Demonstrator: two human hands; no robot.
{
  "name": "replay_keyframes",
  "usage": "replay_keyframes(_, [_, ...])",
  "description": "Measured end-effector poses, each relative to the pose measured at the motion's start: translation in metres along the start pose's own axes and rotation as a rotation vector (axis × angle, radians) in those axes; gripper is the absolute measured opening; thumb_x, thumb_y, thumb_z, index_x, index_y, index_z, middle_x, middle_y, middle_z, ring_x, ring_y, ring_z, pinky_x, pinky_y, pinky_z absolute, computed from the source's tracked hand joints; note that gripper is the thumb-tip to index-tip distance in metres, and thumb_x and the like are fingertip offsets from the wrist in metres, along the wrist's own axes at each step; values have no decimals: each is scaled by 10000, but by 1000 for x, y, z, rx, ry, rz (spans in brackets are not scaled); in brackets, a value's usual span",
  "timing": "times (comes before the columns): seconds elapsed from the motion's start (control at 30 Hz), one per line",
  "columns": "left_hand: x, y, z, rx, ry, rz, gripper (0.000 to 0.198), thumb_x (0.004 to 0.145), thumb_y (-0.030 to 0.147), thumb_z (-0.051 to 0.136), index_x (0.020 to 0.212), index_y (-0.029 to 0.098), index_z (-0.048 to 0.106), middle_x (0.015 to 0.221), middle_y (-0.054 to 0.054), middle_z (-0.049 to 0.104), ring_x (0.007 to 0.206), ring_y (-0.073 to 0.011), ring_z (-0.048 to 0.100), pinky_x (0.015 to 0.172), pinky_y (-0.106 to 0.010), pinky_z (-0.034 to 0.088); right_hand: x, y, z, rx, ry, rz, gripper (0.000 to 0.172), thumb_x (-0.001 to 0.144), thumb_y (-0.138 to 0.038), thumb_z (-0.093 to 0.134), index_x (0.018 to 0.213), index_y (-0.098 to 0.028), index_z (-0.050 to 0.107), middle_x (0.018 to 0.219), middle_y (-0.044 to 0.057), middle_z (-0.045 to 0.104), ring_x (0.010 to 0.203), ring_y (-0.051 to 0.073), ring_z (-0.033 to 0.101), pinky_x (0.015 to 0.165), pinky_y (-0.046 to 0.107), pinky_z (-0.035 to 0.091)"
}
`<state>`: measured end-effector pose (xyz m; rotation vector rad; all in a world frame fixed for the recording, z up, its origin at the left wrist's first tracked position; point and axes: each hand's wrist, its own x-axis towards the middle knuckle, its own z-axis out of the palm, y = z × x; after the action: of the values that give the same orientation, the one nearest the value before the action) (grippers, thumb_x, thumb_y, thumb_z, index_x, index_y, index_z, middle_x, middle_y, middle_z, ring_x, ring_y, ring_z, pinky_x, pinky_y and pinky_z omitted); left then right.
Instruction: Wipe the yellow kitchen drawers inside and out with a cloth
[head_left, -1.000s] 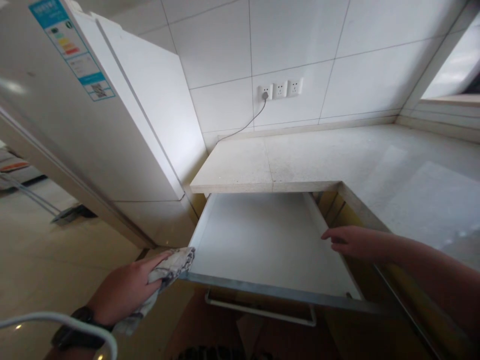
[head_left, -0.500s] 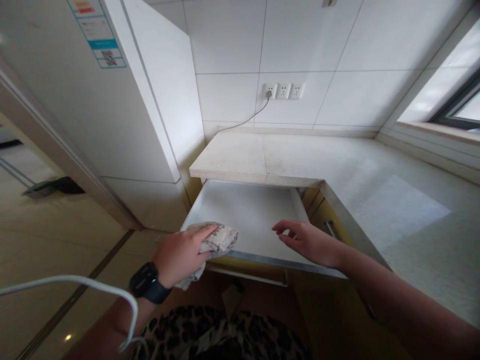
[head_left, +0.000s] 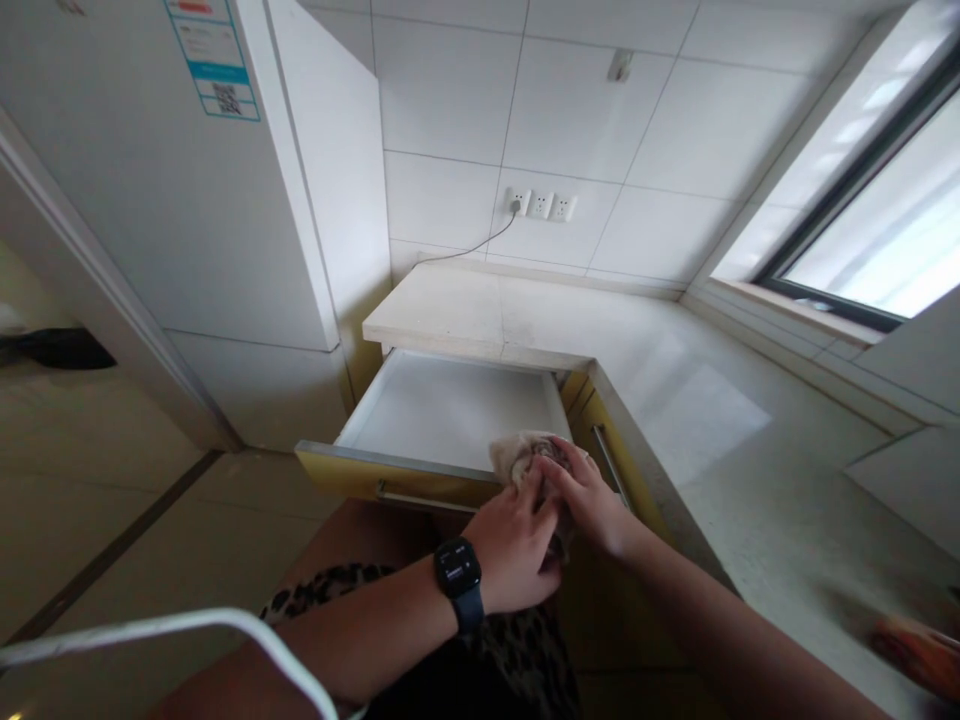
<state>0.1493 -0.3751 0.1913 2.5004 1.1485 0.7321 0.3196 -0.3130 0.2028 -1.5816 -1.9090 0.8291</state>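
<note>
A crumpled, patterned cloth (head_left: 514,452) is bunched between my two hands at the right front corner of the pulled-out drawer (head_left: 442,400). My left hand (head_left: 517,545), with a black watch on its wrist, grips the cloth from the near side. From the right, my right hand (head_left: 589,490) closes over the same cloth, its fingers close to the left ones. Part of the cloth hangs below the hands. The drawer has a white inside and a yellow front with a metal handle (head_left: 420,502); nothing lies in its visible part.
A pale countertop (head_left: 555,320) runs behind the drawer and along the right. At the left stands a tall white fridge (head_left: 225,220). Wall sockets (head_left: 540,204) hold one plug with a cord. A white cable (head_left: 225,620) crosses the lower left. An orange object (head_left: 915,650) lies at right.
My left hand has carried the cloth from the drawer's left front to its right front corner. My right hand, empty before, now grips the cloth too. The view has turned right.
</note>
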Motion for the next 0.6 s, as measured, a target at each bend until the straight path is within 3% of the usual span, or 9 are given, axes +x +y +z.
replay_keyframes(0.07, [-3, 2, 0, -79, -50, 99, 768, 758, 295, 682, 1446, 187, 359, 1577, -194, 317, 1346, -350, 471, 1083, -462, 462, 0, 7, -6, -85, 61, 25, 733, 834, -688, 555, 1407, -239, 461, 1357, 134, 462, 1310, 312, 452, 1127, 471, 358])
replay_keyframes(0.23, [-14, -20, -3, -48, -218, 270, 706, 801, 295, 647, 1463, 210, 418, 1435, -126, 540, 1289, -288, 543, 1062, -393, 477, 1, 13, -7, -290, -9, 64, 1033, 557, -657, 830, 1441, -279, 451, 1358, 140, 358, 1195, 338, 512, 1011, 489, 423])
replay_keyframes(0.37, [-28, -47, -11, 6, -226, 361, 408, 885, 214, 554, 1287, 237, 619, 1237, -59, 707, 1114, -218, 644, 1001, -358, 483, -4, 12, 5, -490, -83, 51, 1185, 450, -621, 893, 1485, -318, 402, 1374, 155, 335, 1170, 410, 490, 957, 531, 400])
replay_keyframes(0.5, [-39, -76, -38, 91, -34, 192, 263, 935, 179, 505, 1086, 243, 711, 1128, -28, 737, 1100, -191, 627, 1021, -364, 435, -7, 9, 15, -619, -93, -37, 1043, 566, -416, 858, 1498, -320, 399, 1394, 176, 356, 1166, 421, 476, 938, 500, 384])
replay_keyframes(0.6, [-46, -108, -64, 250, 74, -31, 279, 928, 273, 566, 1181, 223, 676, 1238, -68, 672, 1172, -228, 576, 1033, -388, 425, -2, 10, 11, -647, -125, -93, 922, 630, -325, 780, 1485, -350, 434, 1380, 140, 406, 1121, 364, 524, 940, 457, 394])
